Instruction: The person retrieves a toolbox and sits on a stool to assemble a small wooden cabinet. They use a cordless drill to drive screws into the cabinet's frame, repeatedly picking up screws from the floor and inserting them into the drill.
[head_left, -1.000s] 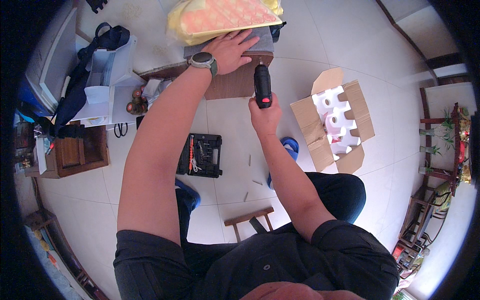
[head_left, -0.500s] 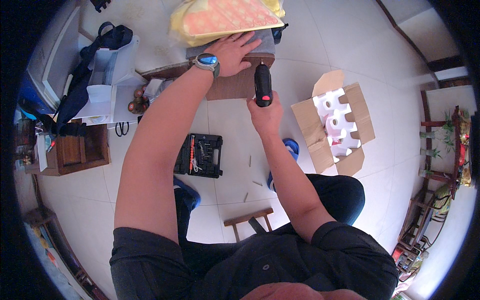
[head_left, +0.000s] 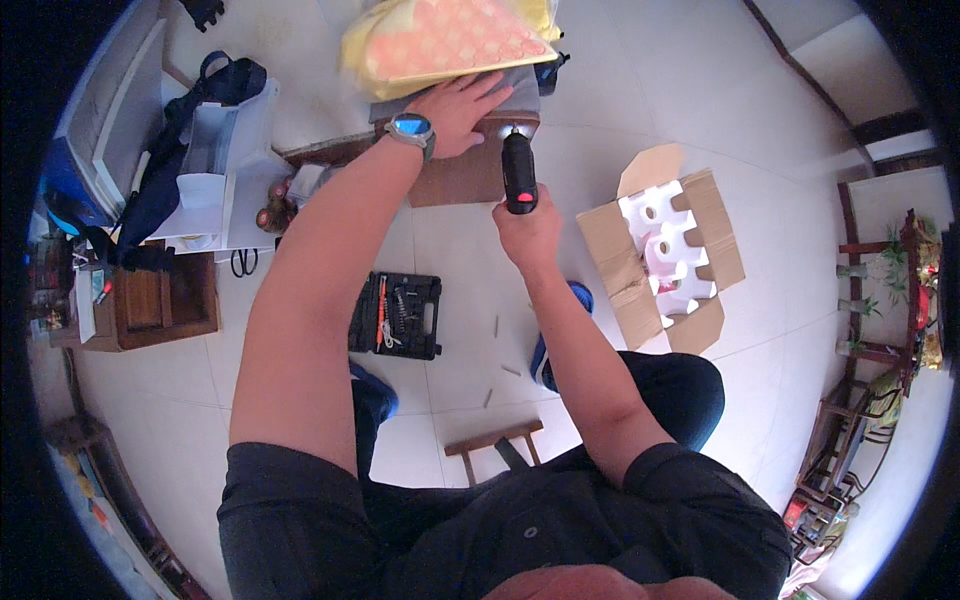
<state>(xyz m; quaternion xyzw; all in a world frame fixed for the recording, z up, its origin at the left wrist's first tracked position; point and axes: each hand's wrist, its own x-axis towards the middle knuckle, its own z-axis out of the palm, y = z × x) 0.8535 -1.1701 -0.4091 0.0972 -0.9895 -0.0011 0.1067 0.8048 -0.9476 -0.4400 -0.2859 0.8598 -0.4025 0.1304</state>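
With its fingers spread, my left hand (head_left: 456,114) lies flat on the grey cloth (head_left: 520,90) over a brown wooden block or stool (head_left: 455,180). A pink and yellow padded item in clear plastic (head_left: 455,45) rests on the cloth just beyond my fingers. My right hand (head_left: 530,228) is wrapped round a black electric screwdriver (head_left: 519,170) with a red button. Its tip points away from me at the right end of the brown wood's edge, where a light glows. Whether the bit touches the wood I cannot tell.
An open black tool case (head_left: 397,315) with bits lies on the tiled floor between my feet. Several small pins (head_left: 497,326) are scattered to its right. Farther right stands an open cardboard box (head_left: 615,255) with white foam. A small wooden cabinet (head_left: 165,300) is at the left.
The electric screwdriver's tip has shifted slightly left and down, and a bright light now shows at it. My left hand stays pressed on the cloth. The whole view has shifted a little.
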